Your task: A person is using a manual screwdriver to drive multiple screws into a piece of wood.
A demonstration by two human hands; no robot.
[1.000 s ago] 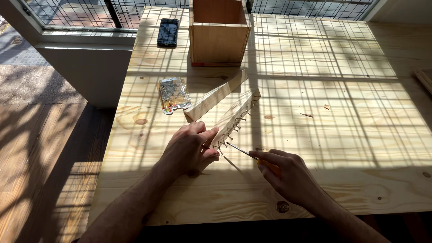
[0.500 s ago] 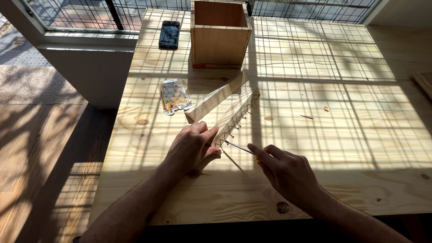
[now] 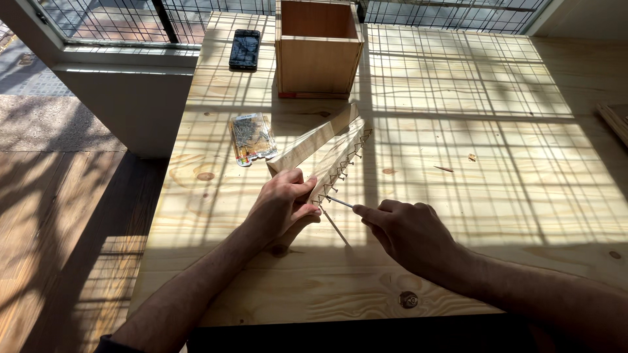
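Note:
Two light wooden slats (image 3: 322,145) lie joined in a narrow V on the pine table (image 3: 484,170). Along the edge of the right slat runs a row of small nails (image 3: 343,167). My left hand (image 3: 282,204) grips the near end of the slats. My right hand (image 3: 405,232) pinches a thin metal nail (image 3: 339,202) between thumb and fingers. The nail's tip touches the near end of the nailed edge, just beside my left thumb.
A clear plastic bag of nails (image 3: 251,137) lies left of the slats. An open wooden box (image 3: 318,53) stands at the back, with a black phone (image 3: 245,49) to its left. A wire mesh (image 3: 451,10) runs behind the table. The table's left edge drops to a wooden floor (image 3: 59,222).
My right hand has shifted slightly left and up, bringing the nail closer to the slat's near end. My left hand and the slats have stayed put.

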